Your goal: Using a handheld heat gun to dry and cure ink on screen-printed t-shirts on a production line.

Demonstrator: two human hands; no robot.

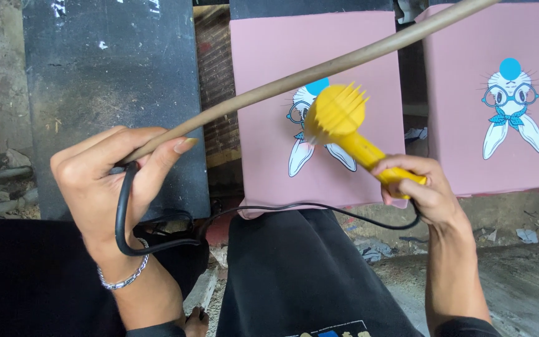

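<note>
Hot air goes on the bunny picture.
The right hand [416, 187] grips the yellow heat gun [344, 125], just past its fingers, over the pink cloth [369, 62]. The left hand [107, 181] pinches a long stick [319, 68] and loops the black cord [123, 218].

A small garment-printing workshop is showing here: pink rabbit-printed fabric panels [319, 112] are lying on black printing boards [113, 93], with brick, dusty concrete floor [519, 281] and scraps lying below.
</note>
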